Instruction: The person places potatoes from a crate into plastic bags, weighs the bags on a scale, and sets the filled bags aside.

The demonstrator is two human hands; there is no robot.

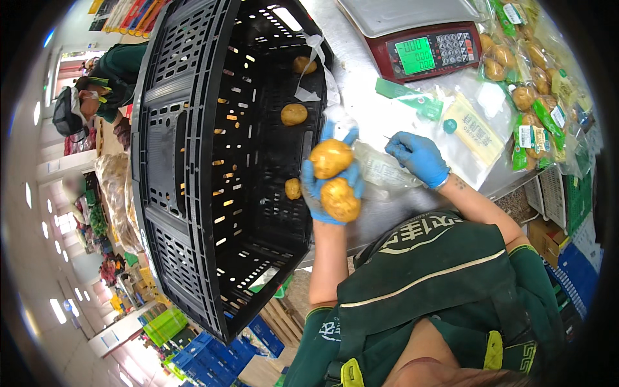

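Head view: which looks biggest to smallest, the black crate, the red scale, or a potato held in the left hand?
1. Black crate, by far.
2. Red scale.
3. Potato in the left hand, smallest, though nearer the camera.

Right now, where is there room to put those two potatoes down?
The black crate has open floor between its three loose potatoes. The counter is bare between the crate and the scale. It is crowded at the right, with bagged potatoes and flat bags.

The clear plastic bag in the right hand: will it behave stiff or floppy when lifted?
Probably floppy: the clear plastic bag looks thin and crumpled where the right hand pinches it. Likely light too, since it seems empty, while the left hand holds both potatoes.
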